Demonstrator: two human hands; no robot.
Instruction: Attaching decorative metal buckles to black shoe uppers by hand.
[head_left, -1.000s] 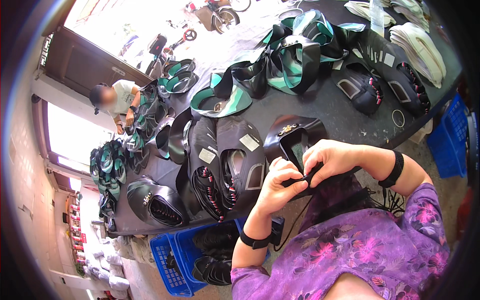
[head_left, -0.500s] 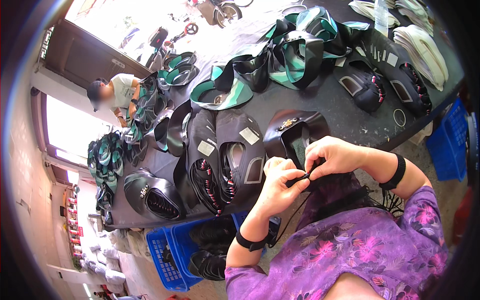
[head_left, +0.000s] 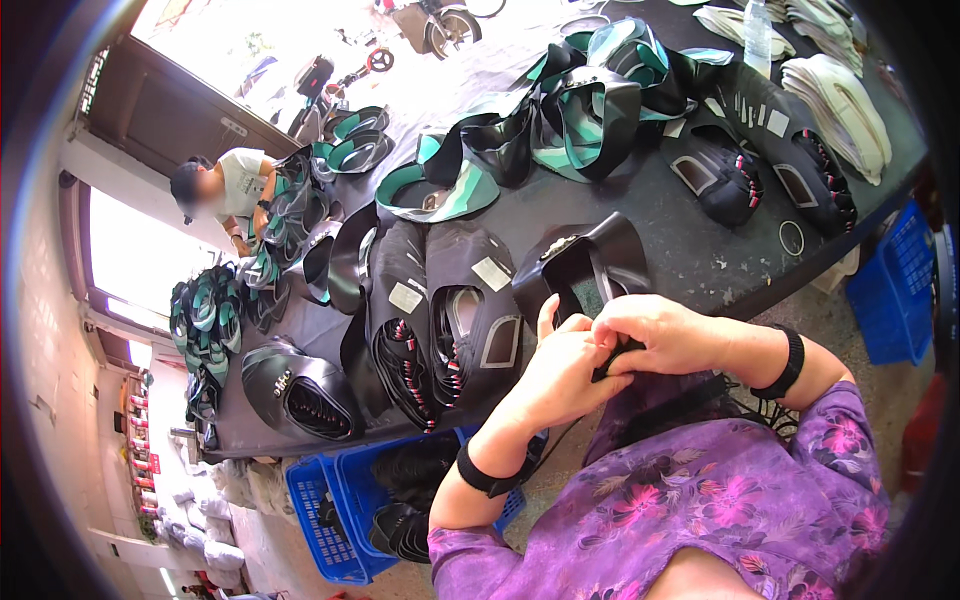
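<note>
By the near edge of the bench (head_left: 728,255), a small black piece (head_left: 622,351) is in the right hand (head_left: 655,330), which is pinched shut on it; the left hand (head_left: 565,368) bends close up to it, but I cannot tell if it grips; the piece looks light, soft and bendy, likely a bit slippery, not easy to break; its edge seems best to hold; a shiny black shoe part (head_left: 618,248) lies just past both hands.

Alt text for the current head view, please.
A person's left hand and right hand hold a small dark piece beside a dark table. Black and green shoe parts lie across it; another person handles similar parts at far left, and blue baskets stand below.
</note>
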